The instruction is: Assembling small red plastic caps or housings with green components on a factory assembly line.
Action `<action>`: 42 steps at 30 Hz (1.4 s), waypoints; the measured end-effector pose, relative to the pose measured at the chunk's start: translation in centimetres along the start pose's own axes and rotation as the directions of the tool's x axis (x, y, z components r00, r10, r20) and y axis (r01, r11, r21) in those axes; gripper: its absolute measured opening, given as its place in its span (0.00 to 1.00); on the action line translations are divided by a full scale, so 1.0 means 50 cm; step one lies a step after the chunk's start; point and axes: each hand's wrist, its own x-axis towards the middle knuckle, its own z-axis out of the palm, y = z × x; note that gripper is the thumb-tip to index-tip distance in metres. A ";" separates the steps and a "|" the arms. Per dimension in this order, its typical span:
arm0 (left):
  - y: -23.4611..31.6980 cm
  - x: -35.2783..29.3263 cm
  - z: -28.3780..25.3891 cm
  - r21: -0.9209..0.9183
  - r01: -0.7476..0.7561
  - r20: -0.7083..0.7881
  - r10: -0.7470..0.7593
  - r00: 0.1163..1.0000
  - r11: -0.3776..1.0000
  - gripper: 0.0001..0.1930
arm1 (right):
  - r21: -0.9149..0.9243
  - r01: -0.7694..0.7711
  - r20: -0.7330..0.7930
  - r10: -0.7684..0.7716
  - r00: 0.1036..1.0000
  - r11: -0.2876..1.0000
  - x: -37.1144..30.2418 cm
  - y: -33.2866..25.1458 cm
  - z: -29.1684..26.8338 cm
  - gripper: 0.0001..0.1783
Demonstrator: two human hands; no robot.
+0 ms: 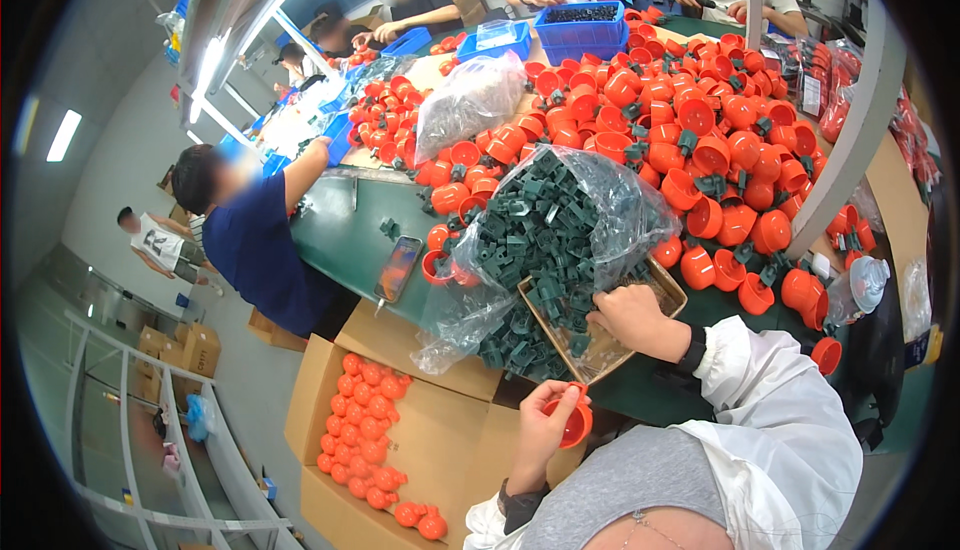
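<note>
My left hand (541,428) grips a small orange-red plastic cup (574,434) by its rim, close in front of my body. My right hand (636,318) has its fingers curled down over a shallow brown box (668,285) at the table's near edge; whatever lies between the fingertips is hidden. Dark green plastic clips (540,228) spill from a clear plastic bag (635,212) into and beside this box. Behind the bag, a big heap of orange-red cups (690,155) covers the table, some with green clips on them.
An open cardboard box (460,440) below the table's left edge holds rows of orange-red cups (362,430). A phone (399,268) lies on the green tabletop (340,225). Blue bins (583,38) stand farther back. A metal post (850,150) rises at right. Several co-workers sit around the table.
</note>
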 end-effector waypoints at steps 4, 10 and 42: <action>-0.002 0.008 0.009 0.043 -0.031 0.070 0.028 0.997 0.999 0.08 | 0.176 -0.002 0.000 0.002 1.000 0.984 -0.003 0.008 -0.007 0.13; 0.050 0.040 0.031 0.009 -0.005 0.166 0.004 0.986 1.000 0.12 | 0.763 -0.042 0.123 -0.081 0.989 0.644 -0.004 0.038 -0.040 0.10; 0.012 0.125 0.088 -0.010 -0.087 0.200 0.087 0.976 0.996 0.19 | 0.921 -0.200 0.267 -0.169 0.949 0.333 -0.022 0.030 -0.082 0.06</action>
